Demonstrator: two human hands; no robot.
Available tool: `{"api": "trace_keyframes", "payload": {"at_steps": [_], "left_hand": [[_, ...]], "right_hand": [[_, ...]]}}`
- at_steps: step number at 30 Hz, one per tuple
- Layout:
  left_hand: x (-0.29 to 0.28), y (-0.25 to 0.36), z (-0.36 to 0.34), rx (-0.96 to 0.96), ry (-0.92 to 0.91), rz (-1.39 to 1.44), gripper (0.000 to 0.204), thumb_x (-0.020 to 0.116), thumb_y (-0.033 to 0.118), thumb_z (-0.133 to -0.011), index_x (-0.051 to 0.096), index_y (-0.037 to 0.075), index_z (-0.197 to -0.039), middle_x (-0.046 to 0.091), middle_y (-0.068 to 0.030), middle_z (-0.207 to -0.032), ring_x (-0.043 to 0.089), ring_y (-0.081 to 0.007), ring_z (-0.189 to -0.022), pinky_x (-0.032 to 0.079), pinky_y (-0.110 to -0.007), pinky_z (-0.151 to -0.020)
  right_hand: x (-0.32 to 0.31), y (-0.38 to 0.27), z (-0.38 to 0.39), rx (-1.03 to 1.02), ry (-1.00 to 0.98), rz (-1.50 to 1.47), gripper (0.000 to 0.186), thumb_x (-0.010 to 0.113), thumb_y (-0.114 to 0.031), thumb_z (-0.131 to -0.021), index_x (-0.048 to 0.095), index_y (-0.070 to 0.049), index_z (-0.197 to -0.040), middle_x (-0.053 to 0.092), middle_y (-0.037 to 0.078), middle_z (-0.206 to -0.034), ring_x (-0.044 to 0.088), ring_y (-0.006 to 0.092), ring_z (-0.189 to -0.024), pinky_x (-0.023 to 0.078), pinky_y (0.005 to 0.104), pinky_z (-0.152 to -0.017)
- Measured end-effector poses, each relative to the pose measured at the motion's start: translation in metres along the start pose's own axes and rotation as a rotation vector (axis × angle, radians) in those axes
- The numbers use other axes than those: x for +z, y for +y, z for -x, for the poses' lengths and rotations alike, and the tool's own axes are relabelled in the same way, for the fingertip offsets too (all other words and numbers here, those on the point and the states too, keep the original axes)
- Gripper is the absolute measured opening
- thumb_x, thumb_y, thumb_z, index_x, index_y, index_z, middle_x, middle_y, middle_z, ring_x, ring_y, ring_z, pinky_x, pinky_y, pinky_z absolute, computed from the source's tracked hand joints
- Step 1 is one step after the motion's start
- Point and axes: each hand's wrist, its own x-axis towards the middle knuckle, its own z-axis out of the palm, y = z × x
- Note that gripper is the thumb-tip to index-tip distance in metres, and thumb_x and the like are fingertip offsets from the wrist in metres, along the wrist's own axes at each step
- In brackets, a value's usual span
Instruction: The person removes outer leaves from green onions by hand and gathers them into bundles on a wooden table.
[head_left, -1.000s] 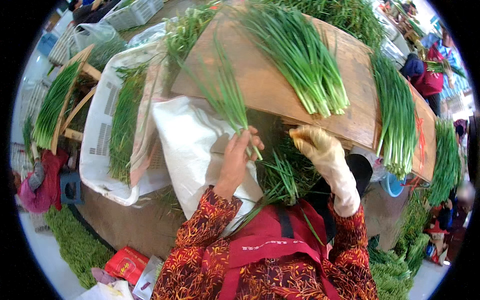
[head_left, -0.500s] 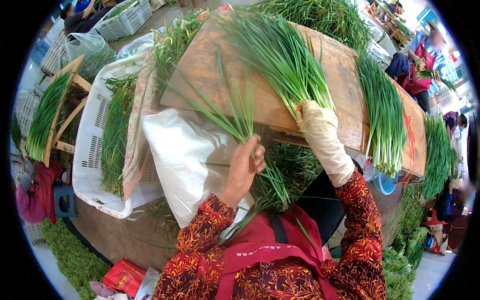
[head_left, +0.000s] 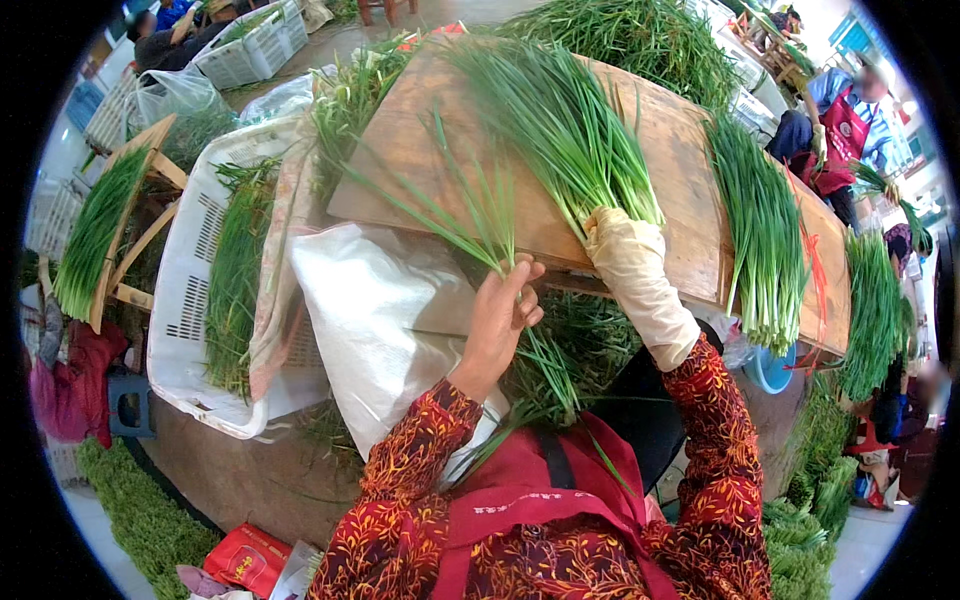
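My bare left hand (head_left: 502, 318) is closed around a few thin chive stalks (head_left: 484, 225), whose green leaves fan up and left over the board's near edge. My right hand (head_left: 628, 255), in a cream glove, is closed on the pale stem ends of a thick bunch of chives (head_left: 575, 130). That bunch lies slanted across the wooden board (head_left: 400, 150), its leaf tips toward the far edge. Right of it a second bunch of chives (head_left: 755, 240) lies on the board, white stem ends toward me.
Left of the board stands a white plastic crate (head_left: 185, 290) holding chives, beside a white sack (head_left: 375, 300). Loose greens (head_left: 575, 350) lie below the board. A blue bucket (head_left: 770, 370) and red ties (head_left: 814, 262) are at the right. Another person (head_left: 845, 120) sits at the far right.
My left hand has risen slightly and moved a little right with its stalks. My right hand has shifted slightly left and down, still on the bunch.
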Motion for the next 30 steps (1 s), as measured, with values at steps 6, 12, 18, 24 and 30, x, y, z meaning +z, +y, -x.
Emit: {"api": "trace_keyframes", "payload": {"at_steps": [6,12,18,24,30], "left_hand": [[-0.002,-0.005,-0.005,0.002,0.000,0.005,0.013,0.050,0.018,-0.084,0.049,0.009,-0.094,0.053,-0.0011,-0.091,0.036,-0.0034,-0.053,0.033,-0.019,-0.048],[-0.002,-0.003,-0.006,0.008,0.033,-0.016,0.014,0.050,0.018,-0.083,0.049,0.009,-0.094,0.053,-0.0011,-0.093,0.036,-0.0035,-0.052,0.033,-0.020,-0.048],[0.008,0.004,-0.006,0.018,0.040,0.008,0.019,0.054,0.019,-0.081,0.047,0.009,-0.096,0.053,0.0000,-0.091,0.037,-0.0033,-0.053,0.033,-0.019,-0.049],[-0.006,-0.003,-0.002,-0.019,0.085,-0.102,0.022,0.057,0.017,-0.079,0.045,0.006,-0.095,0.041,0.0060,-0.065,0.036,-0.0031,-0.052,0.031,-0.018,-0.046],[-0.022,-0.006,0.005,-0.075,0.050,-0.115,0.020,0.055,0.014,-0.079,0.046,0.006,-0.095,0.042,0.0059,-0.068,0.034,-0.0026,-0.049,0.029,-0.018,-0.044]], "right_hand": [[-0.009,-0.012,-0.003,-0.040,-0.074,-0.003,0.018,0.065,-0.024,-0.066,0.056,-0.008,-0.069,0.054,0.010,-0.056,0.053,0.0283,-0.052,0.043,0.0360,-0.052],[-0.006,-0.011,-0.015,0.062,-0.152,0.112,0.017,0.057,-0.023,-0.072,0.054,-0.006,-0.071,0.057,0.012,-0.059,0.055,0.0303,-0.055,0.044,0.0391,-0.053],[-0.035,-0.030,0.025,0.047,-0.115,-0.214,0.014,0.059,-0.018,-0.072,0.051,-0.007,-0.071,0.054,0.010,-0.055,0.055,0.0220,-0.049,0.044,0.0314,-0.049],[-0.020,-0.044,0.068,0.238,-0.456,-0.643,0.021,0.058,-0.026,-0.075,0.055,-0.007,-0.083,0.059,0.008,-0.071,0.058,0.0207,-0.064,0.045,0.0303,-0.059],[0.009,-0.046,0.040,0.303,-0.361,-0.908,0.029,0.056,-0.030,-0.078,0.056,-0.004,-0.091,0.060,0.010,-0.078,0.058,0.0186,-0.071,0.044,0.0284,-0.065]]}}
